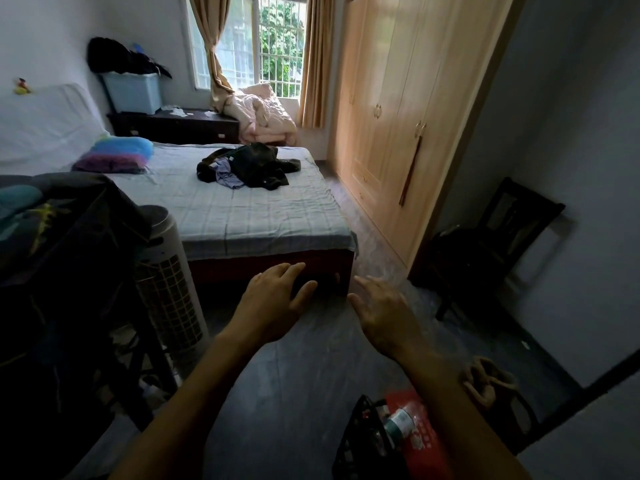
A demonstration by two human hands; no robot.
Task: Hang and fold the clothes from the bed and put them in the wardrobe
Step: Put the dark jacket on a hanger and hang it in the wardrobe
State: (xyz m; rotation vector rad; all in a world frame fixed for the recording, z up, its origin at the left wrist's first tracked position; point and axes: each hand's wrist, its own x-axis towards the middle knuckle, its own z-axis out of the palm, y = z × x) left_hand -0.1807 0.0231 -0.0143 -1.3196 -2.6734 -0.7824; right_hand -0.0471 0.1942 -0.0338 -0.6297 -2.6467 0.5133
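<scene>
A pile of dark clothes (247, 165) with a pale blue-grey garment in it lies on the bed (242, 209), near its far right side. The wooden wardrobe (391, 109) runs along the right wall, all its doors closed. My left hand (273, 303) and my right hand (381, 313) are stretched forward over the floor in front of the bed's foot, fingers relaxed, holding nothing. Both are well short of the clothes.
A white tower fan (169, 278) and a dark rack of bags (62, 258) stand at the left. A dark chair (491, 244) sits by the right wall. A black basket (367, 445) and a red bag (419, 438) lie on the floor near my right arm. Bare floor runs between bed and wardrobe.
</scene>
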